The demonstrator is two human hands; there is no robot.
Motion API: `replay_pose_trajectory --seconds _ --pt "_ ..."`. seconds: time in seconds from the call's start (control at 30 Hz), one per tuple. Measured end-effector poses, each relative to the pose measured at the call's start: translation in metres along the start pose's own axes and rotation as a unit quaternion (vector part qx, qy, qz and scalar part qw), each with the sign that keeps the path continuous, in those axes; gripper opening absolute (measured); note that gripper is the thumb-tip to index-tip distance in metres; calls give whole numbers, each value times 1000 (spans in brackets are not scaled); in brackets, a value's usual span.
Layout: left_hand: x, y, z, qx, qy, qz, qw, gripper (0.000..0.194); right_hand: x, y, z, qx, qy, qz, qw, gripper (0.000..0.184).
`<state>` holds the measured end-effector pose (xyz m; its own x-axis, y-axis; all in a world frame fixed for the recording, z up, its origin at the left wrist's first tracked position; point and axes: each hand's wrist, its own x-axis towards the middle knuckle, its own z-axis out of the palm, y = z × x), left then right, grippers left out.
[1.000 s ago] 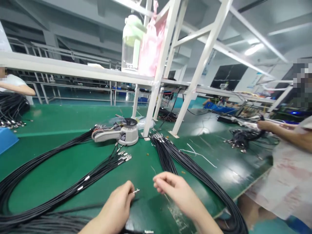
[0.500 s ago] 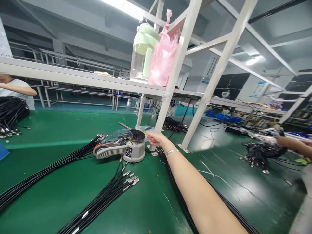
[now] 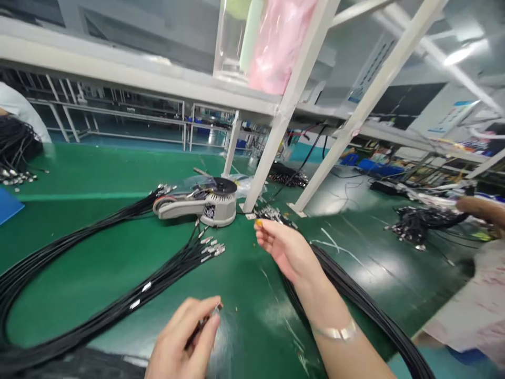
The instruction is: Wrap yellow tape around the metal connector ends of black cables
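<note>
My left hand (image 3: pixel 183 337) at the bottom of the view is shut on a thin black cable with a small metal terminal (image 3: pixel 216 310) at its end. My right hand (image 3: pixel 286 252) is raised above the green mat (image 3: pixel 252 295), its thumb and forefinger pinching a small yellow piece (image 3: pixel 258 222), possibly tape. Nearest this hand lies a bundle of black cables (image 3: pixel 355 292) with metal-tipped ends (image 3: pixel 272 215) beside the shelf leg. A second bundle (image 3: pixel 169 271) runs left of my hands, and a grey tape dispenser (image 3: pixel 209 202) stands beyond it.
White shelf uprights (image 3: pixel 276 142) stand on the bench behind the dispenser, with a glass bottle (image 3: pixel 231 42) and pink bag (image 3: pixel 278 47) above. A co-worker's hand (image 3: pixel 477 208) works at a black cable pile (image 3: pixel 418 223) on the right. Another person and coiled cables (image 3: pixel 16 142) are far left.
My right hand has pulled back from beside the dispenser toward me, now with a small yellow piece at its fingertips. My left hand has come into view, and the view has tilted slightly.
</note>
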<state>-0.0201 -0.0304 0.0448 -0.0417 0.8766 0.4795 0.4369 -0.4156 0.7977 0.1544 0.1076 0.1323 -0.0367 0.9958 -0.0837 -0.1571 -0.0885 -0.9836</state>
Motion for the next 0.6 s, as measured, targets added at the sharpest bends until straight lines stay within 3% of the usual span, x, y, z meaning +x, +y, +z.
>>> replay_pose_trajectory --seconds 0.07,0.13,0.23,0.37,0.6 --pt "3 6 -7 5 1 0 1000 22 -64 31 -2 67 -29 -6 997 18" --pt "3 10 -10 14 12 -12 1000 24 -117 60 0 89 -3 18 996 23" --pt "-1 14 -9 26 4 -16 1000 27 -162 92 13 110 2 29 994 28" --pt "-7 18 -6 28 -16 4 999 29 -175 109 32 132 30 7 991 32" --pt "-9 19 -4 17 16 48 999 16 -177 110 43 163 17 -15 986 34"
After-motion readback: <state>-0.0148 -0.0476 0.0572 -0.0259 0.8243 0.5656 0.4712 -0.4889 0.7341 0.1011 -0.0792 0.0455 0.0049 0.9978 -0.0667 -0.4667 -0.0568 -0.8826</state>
